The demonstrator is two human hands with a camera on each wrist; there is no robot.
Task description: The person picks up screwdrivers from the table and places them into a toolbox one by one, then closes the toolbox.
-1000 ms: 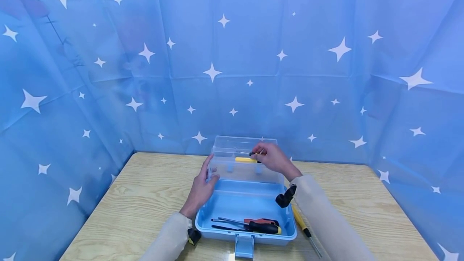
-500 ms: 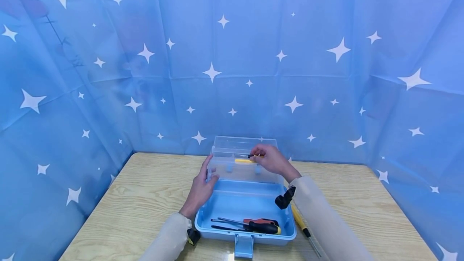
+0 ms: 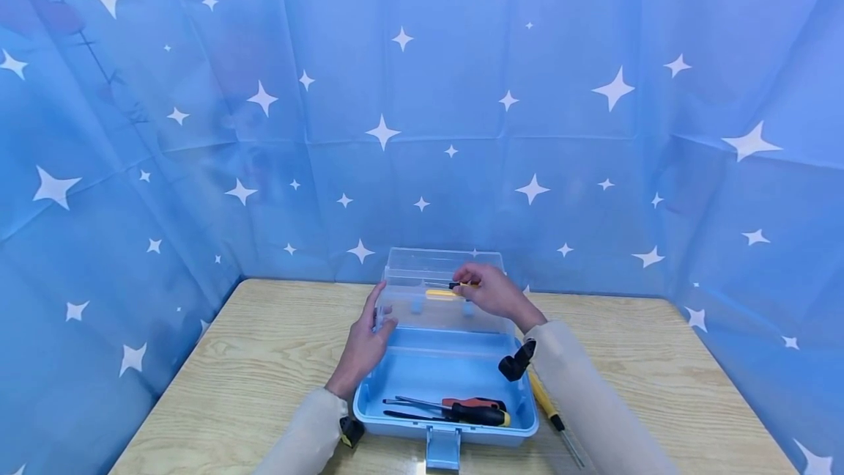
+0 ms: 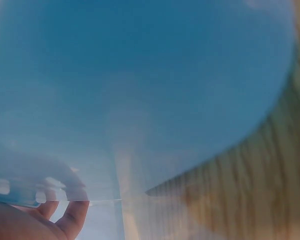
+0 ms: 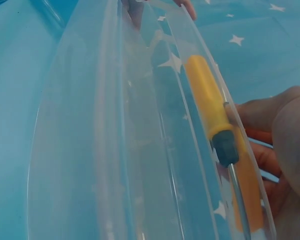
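The light-blue toolbox [image 3: 435, 365] stands with its clear lid [image 3: 428, 314] raised. My left hand [image 3: 365, 343] grips the lid's left edge, thumb in front and some fingers showing through the plastic behind; part of this hand [image 4: 65, 220] appears low in the left wrist view. At the lid's narrow top compartment, my right hand [image 3: 491, 290] pinches a screwdriver by its yellow handle [image 5: 249, 195], partly covered by fingers. Its black collar [image 3: 453, 285] and thin shaft point left. Another screwdriver [image 5: 207, 95], yellow with a dark collar, lies in that compartment beside it.
Inside the box are a black-and-yellow screwdriver [image 3: 481, 415], a red-handled tool [image 3: 458, 402] and a thin black tool [image 3: 412, 415]. A yellow-handled screwdriver [image 3: 543, 396] lies on the wooden table [image 3: 264, 358] right of the box. A blue star-patterned curtain [image 3: 448, 108] hangs behind.
My right hand has lowered slightly with the screwdriver, bringing it down beside the other one in the lid compartment. The left hand stays on the lid's edge.
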